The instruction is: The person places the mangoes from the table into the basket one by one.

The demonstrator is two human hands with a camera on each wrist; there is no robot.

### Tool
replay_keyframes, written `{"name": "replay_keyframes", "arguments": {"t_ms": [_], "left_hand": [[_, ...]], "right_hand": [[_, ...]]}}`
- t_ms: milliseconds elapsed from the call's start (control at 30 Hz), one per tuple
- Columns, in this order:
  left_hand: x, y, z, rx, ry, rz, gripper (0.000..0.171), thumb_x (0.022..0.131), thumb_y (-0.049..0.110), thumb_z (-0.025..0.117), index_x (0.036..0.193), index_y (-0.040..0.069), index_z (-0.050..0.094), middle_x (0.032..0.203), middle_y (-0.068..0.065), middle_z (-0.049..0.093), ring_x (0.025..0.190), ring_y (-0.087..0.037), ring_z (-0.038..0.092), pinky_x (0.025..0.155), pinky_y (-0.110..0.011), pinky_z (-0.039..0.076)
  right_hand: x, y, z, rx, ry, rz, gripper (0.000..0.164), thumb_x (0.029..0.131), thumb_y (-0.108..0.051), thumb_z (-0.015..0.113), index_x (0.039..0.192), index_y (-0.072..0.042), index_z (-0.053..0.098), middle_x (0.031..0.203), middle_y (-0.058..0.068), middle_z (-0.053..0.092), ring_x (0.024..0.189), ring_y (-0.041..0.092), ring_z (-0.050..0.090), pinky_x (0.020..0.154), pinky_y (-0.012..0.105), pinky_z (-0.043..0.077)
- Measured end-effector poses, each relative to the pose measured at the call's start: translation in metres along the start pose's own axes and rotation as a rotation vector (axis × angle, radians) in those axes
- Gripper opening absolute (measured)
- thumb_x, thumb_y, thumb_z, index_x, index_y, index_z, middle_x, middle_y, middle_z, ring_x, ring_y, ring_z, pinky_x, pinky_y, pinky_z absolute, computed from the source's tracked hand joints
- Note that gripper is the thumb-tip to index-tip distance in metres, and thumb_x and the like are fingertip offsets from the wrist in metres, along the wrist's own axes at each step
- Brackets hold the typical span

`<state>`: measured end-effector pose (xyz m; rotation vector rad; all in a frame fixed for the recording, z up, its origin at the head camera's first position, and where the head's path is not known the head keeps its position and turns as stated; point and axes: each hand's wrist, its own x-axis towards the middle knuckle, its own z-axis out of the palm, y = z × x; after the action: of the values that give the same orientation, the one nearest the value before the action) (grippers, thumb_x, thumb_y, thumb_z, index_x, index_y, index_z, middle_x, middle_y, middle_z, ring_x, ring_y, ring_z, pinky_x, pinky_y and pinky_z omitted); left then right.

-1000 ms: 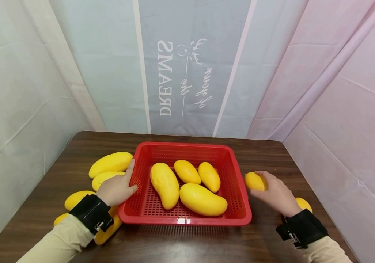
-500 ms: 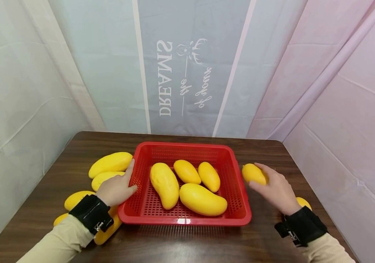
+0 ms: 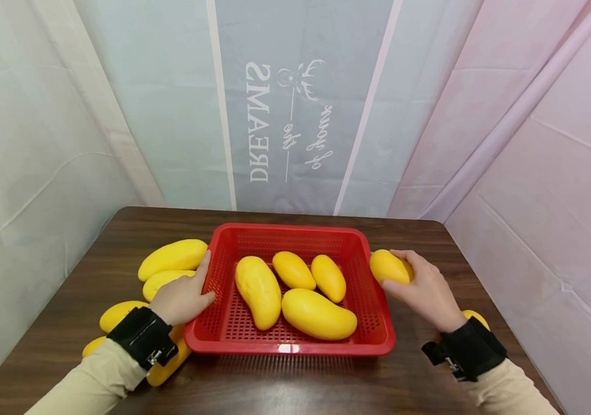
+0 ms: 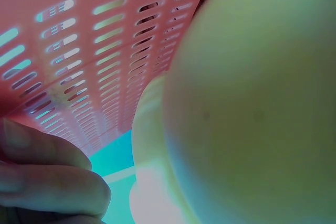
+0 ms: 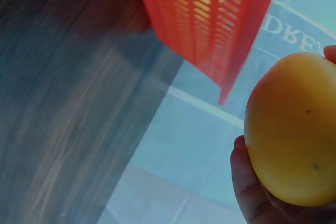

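My right hand (image 3: 427, 291) holds a yellow mango (image 3: 391, 267) between thumb and fingers at the right rim of the red basket (image 3: 295, 349). In the right wrist view the held mango (image 5: 294, 129) has small dark specks, and the basket wall (image 5: 194, 24) stands to its left. My left hand (image 3: 181, 298) grips the basket's left rim, thumb over the inside edge. Its other fingers (image 4: 52, 187) show curled outside the perforated wall in the left wrist view. Inside the basket lie several mangoes, among them a long curved one (image 3: 259, 293) and a large one (image 3: 319, 314).
Several more mangoes lie left of the basket, one (image 3: 173, 260) at the back and others partly under the left forearm. Another mango (image 3: 476, 319) sits behind the right wrist. The dark wooden table (image 3: 285, 392) is bounded by hanging cloth (image 3: 285, 196).
My right hand has raised the mango from the table on the right and carried it up and left to the basket's rim. The left hand keeps its place on the basket.
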<state>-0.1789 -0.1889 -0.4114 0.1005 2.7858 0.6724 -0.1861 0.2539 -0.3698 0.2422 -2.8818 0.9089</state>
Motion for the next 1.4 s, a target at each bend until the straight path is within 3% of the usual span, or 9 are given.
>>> {"name": "replay_keyframes", "arguments": {"t_ms": [367, 767, 1033, 1400], "left_hand": [[0.002, -0.002, 0.002, -0.003, -0.003, -0.002, 0.093, 0.095, 0.030, 0.060, 0.160, 0.011, -0.005, 0.075, -0.002, 0.061, 0.058, -0.013, 0.060, 0.057, -0.029, 0.047], [0.000, 0.000, 0.000, 0.018, 0.004, 0.008, 0.092, 0.095, 0.029, 0.059, 0.160, 0.010, -0.004, 0.072, -0.003, 0.059, 0.056, -0.014, 0.058, 0.054, -0.030, 0.045], [0.001, 0.000, 0.000, 0.007, -0.007, 0.013, 0.092, 0.096, 0.030, 0.059, 0.159, 0.010, -0.005, 0.074, -0.003, 0.060, 0.058, -0.013, 0.060, 0.056, -0.030, 0.046], [0.001, -0.002, 0.001, -0.005, -0.009, 0.010, 0.092, 0.096, 0.029, 0.059, 0.160, 0.011, -0.005, 0.074, -0.003, 0.061, 0.058, -0.013, 0.060, 0.056, -0.029, 0.047]], "right_hand": [[0.006, -0.022, 0.002, 0.052, 0.012, -0.080, 0.056, 0.084, -0.023, 0.072, 0.132, -0.005, 0.051, 0.115, 0.013, 0.061, 0.087, 0.024, 0.054, 0.067, 0.032, 0.048], [0.005, -0.039, 0.005, 0.129, -0.036, -0.101, 0.058, 0.083, -0.022, 0.076, 0.132, -0.007, 0.049, 0.114, 0.012, 0.058, 0.090, 0.025, 0.056, 0.070, 0.033, 0.053], [0.006, -0.047, 0.011, 0.135, -0.037, -0.125, 0.059, 0.081, -0.023, 0.078, 0.130, -0.008, 0.048, 0.113, 0.010, 0.058, 0.093, 0.025, 0.055, 0.074, 0.035, 0.052], [0.013, -0.064, 0.025, 0.227, -0.045, -0.156, 0.061, 0.079, -0.022, 0.080, 0.131, -0.013, 0.048, 0.114, 0.008, 0.056, 0.097, 0.025, 0.052, 0.077, 0.036, 0.050]]}}
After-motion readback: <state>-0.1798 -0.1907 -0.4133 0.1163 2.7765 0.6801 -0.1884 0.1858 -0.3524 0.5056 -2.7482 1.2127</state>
